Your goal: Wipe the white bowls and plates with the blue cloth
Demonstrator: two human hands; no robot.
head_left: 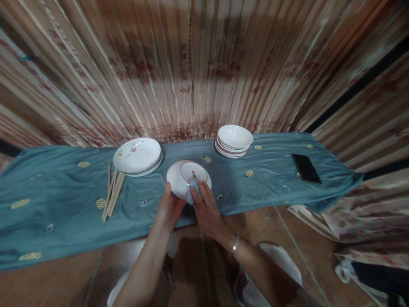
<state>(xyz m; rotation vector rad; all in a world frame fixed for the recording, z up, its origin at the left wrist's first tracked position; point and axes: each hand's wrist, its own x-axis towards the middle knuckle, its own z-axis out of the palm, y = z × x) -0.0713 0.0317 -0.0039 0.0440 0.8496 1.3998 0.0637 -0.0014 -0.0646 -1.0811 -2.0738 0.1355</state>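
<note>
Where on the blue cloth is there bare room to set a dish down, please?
Bare cloth lies left of the chopsticks, and between the stacked bowls and the phone. It is crowded mid-cloth: plates, and the hands around the held bowl.

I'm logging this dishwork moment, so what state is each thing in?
bowl: upside down, gripped by left hand
cloth: pressed on bowl by right hand
plates: stacked
bowls: stacked upright
chopsticks: lying loose
phone: screen dark

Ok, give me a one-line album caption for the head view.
Left hand holds a bowl while right hand presses a cloth on it.
</note>
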